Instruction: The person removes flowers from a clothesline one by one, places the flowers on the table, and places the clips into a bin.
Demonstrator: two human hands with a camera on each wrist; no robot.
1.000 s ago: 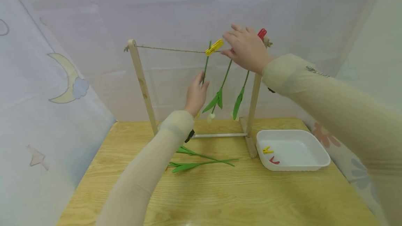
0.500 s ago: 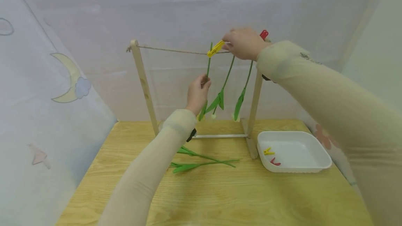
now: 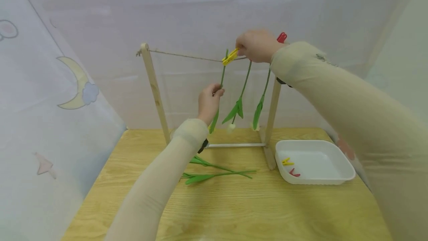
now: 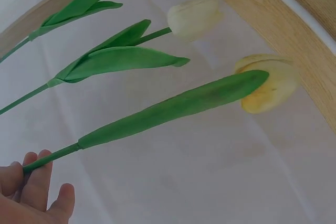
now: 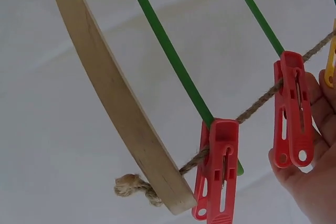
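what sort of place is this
Probably an indoor play corner or makeshift booth: creased pale coverings, one with a printed moon, flank a wooden table, on which stands a frame hung with tulips.

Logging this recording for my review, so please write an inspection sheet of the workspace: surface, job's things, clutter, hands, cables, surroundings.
Surface: wooden table.
Job's things: two red clips hold white tulips on a string; yellow clip at the string with a yellow tulip; loose leafy stems on the table; spare clips in a white tray.
Clutter: nothing seen.
Hands: left hand pinches the yellow tulip's stem; right hand pinches the yellow clip.
Cables: nothing seen.
Surroundings: pale backdrop, printed moon.
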